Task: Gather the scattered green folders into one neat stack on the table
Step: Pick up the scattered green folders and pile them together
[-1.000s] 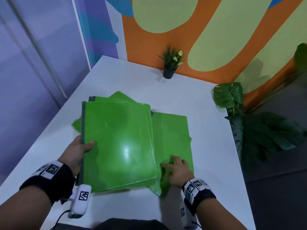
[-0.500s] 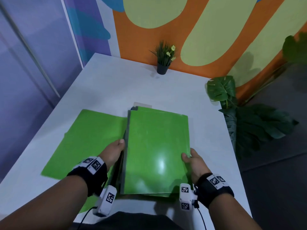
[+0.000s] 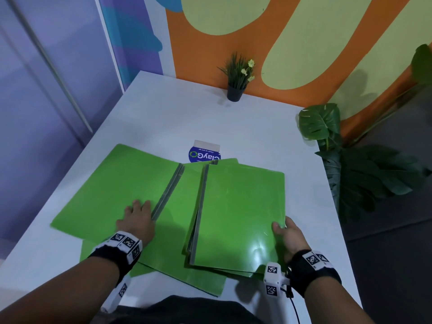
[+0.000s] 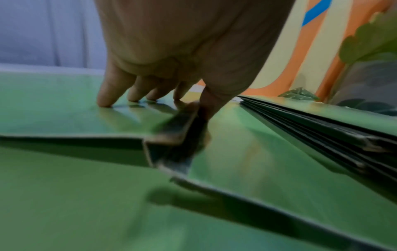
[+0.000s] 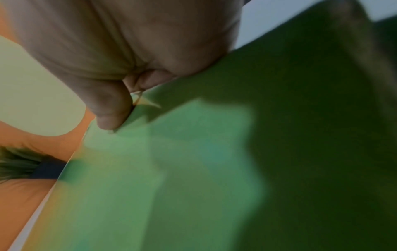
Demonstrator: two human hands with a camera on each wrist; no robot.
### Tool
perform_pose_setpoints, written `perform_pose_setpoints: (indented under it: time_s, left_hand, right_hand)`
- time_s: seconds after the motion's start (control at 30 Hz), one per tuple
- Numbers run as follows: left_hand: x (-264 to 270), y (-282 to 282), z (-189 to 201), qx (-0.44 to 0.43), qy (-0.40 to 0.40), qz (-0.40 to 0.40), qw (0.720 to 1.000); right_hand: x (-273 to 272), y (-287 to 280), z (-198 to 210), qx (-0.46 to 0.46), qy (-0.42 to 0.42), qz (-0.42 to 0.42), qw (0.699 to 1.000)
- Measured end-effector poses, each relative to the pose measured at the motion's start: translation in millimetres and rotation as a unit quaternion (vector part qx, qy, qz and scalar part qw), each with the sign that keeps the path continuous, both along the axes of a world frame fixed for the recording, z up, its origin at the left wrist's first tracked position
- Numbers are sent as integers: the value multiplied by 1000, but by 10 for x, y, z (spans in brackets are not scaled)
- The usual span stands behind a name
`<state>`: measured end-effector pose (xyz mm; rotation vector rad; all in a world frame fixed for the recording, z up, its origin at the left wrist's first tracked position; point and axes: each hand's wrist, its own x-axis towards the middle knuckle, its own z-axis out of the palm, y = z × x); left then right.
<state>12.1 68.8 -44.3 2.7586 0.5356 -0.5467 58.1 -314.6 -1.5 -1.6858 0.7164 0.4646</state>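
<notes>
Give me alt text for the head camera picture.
The left hand rests on one green folder while the right hand grips a stack of folders, on a white table. A potted plant stands at the far edge.

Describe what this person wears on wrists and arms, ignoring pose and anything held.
The left hand and right hand are ungloved, the forearms sleeveless. Each wrist carries a black band topped by white blocks printed with black-and-white square markers: left band, right band. A white camera unit with similar markers hangs under each wrist; a thin black cable trails from the right unit.
</notes>
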Motion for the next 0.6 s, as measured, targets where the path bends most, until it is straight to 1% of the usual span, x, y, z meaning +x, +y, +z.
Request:
perform_pose_setpoints:
  time_s: [0.1,0.23,0.3,0.37,0.43,0.5,0.57,0.6]
  left_hand:
    - [8,-12,216,-25,-83,7,996]
    - [70,146,827,-31,-186,40,981]
    - [92,249,1195,-23,-255,63,965]
    - [99,357,1526,-25,-336,90,937]
    - [101,438,1814,-70,-406,101,906]
    - [100,464,2029,-141,-443,124,877]
    - [105,496,2017,-232,-440,153,854]
    - [119,519,1925,-276,-434,162,842]
  right_hand:
    - [49,92,14,-2,-18,11,1000]
    - [140,111,30,10,-39,2,999]
    - [185,100,65,15,-46,-13,999]
    - [235,56,71,20,-48,-28,998]
    - [250,41,101,18,-57,-29,998]
    - [243,65,126,5,-59,-28,998]
    - [226,82,96,1,-57,-24,998]
    - [206,104,92,3,-48,-22,999]
